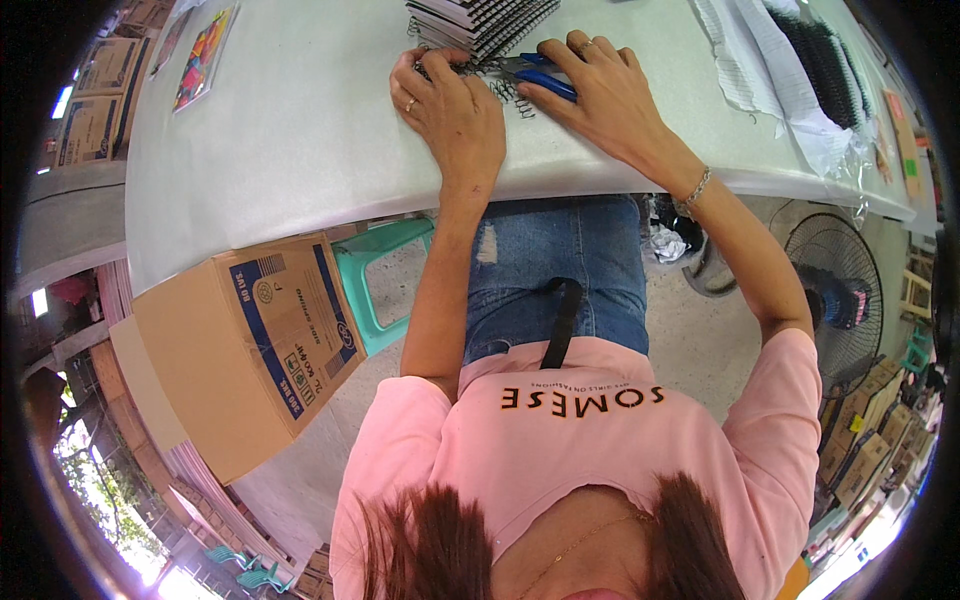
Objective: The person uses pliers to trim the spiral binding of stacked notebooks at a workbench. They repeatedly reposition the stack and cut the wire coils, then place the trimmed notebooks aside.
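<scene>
A stack of spiral-bound notebooks (450, 18) with black coil bindings lies at the table's far middle. My left hand (455, 120) is closed at the stack's near corner, its curled fingers pinching the end of a black spiral coil (431, 68). Its fingertips are partly hidden. In my right hand (615, 100) is a pair of blue-handled cutting pliers (548, 82), with the jaws pointing left toward the coils. Between my hands, small black coil offcuts (522, 106) lie on the white tabletop (300, 130).
White wrapping with a bundle of black coils (822, 65) lies at the table's right. A colourful printed sheet (205, 60) is at the left. Below the table edge are a cardboard box (215, 370), a green stool (378, 335) and a standing fan (835, 270).
</scene>
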Available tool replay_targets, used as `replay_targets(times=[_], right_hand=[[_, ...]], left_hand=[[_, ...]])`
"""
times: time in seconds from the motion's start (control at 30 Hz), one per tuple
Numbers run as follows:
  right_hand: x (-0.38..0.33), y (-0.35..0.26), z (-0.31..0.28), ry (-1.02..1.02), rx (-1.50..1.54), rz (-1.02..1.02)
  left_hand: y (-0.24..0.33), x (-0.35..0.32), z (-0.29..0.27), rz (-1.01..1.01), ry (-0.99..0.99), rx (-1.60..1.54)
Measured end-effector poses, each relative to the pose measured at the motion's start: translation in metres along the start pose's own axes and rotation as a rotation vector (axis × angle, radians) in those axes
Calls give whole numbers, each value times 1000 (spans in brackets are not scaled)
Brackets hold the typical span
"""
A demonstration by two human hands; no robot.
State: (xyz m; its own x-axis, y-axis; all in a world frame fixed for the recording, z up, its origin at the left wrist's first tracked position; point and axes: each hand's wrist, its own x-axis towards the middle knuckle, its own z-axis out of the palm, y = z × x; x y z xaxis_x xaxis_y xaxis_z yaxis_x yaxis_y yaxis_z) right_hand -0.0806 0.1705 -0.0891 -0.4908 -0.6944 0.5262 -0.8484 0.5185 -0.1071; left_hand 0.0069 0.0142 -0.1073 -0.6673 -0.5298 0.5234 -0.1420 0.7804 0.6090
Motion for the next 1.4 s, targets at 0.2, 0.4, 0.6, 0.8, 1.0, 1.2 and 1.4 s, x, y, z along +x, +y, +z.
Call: replay_targets(times=[0.2,0.4,0.6,0.8,1.0,1.2,1.4], right_hand=[[8,-3,0,-18,17,-19],[12,-9,-1,-145,73,60],[6,-1,-13,-148,61,107],[0,9,-8,-60,-50,-31],[7,7,-3,-23,-75,-101],[12,-5,-5,-208,35,30],[-2,22,-22,-150,-35,122]], left_hand=[[-3,-1,3,-5,11,37],[-5,-1,5,25,27,75],[-1,0,2,-5,0,14],[-2,-1,4,16,17,24],[-5,-1,4,30,25,53],[-8,-2,6,33,22,67],[-12,16,-15,-98,20,-141]])
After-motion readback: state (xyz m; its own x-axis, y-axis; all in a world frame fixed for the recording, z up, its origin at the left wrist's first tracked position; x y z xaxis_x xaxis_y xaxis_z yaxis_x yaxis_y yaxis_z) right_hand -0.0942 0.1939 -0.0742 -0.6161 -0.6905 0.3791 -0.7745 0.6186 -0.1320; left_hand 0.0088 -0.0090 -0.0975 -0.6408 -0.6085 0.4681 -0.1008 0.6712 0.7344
